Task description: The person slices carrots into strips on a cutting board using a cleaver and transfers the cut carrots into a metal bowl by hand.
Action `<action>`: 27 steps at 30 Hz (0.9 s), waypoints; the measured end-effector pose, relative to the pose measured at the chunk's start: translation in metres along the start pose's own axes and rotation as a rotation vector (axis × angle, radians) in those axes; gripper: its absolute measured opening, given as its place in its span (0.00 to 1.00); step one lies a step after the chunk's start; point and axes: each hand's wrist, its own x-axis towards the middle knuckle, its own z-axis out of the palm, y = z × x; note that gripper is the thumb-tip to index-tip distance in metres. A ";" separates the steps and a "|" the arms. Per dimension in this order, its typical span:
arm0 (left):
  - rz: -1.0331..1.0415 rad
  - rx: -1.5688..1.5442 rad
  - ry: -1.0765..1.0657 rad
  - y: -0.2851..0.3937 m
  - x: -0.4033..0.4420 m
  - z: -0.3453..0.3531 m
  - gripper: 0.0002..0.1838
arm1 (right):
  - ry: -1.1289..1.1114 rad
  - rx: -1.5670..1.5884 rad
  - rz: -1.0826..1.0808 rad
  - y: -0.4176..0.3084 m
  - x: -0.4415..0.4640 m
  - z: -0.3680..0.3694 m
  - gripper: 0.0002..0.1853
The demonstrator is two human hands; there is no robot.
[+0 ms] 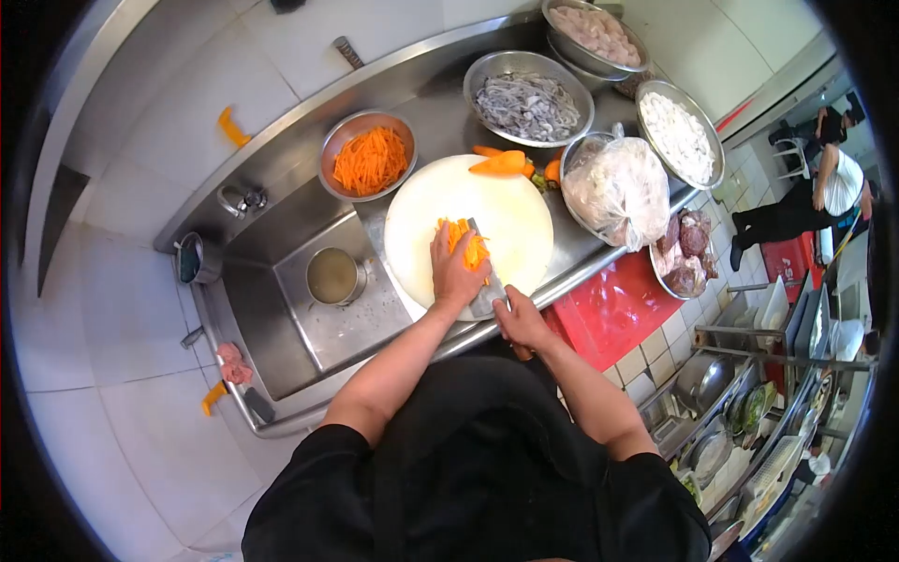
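Observation:
My right hand (521, 321) is closed round the wooden handle of a broad-bladed kitchen knife (486, 298). The blade lies low over the near part of a round white cutting board (421, 206). Against the blade's left side, my left hand (454, 272) curls over a small heap of shredded carrot (476, 251) and grips it; part of the heap is hidden under the fingers. Peeled carrots (501, 164) rest at the board's far edge. Beyond the board to the left stands a metal bowl (327, 173) with more carrot shreds (370, 161) in it.
A sink (272, 309) holding a metal pot (335, 276) is on the left. Along the back right are bowls of grey strips (529, 106), white pieces (676, 139) and pale meat (595, 36), plus a filled plastic bag (618, 192). Another person (833, 178) stands far right.

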 end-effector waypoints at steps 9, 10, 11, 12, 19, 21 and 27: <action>0.031 -0.241 0.204 0.012 0.021 -0.006 0.30 | -0.018 0.148 0.090 -0.055 -0.006 -0.001 0.11; 0.040 -0.260 0.207 0.018 0.028 -0.014 0.30 | 0.006 0.142 0.097 -0.068 -0.006 -0.002 0.10; 0.049 -0.280 0.208 0.022 0.038 -0.024 0.30 | 0.013 0.128 0.061 -0.083 -0.003 -0.002 0.10; 0.044 -0.284 0.215 0.023 0.049 -0.035 0.30 | 0.009 0.120 0.061 -0.098 0.003 -0.002 0.10; 0.049 -0.304 0.336 -0.038 0.170 -0.091 0.30 | -0.035 -0.018 -0.076 -0.197 0.115 0.029 0.11; 0.050 -0.252 0.423 -0.076 0.211 -0.101 0.30 | -0.032 -0.063 -0.083 -0.221 0.160 0.041 0.11; -0.129 -0.042 0.272 -0.183 0.262 -0.120 0.22 | -0.010 -0.255 0.097 -0.259 0.203 0.050 0.14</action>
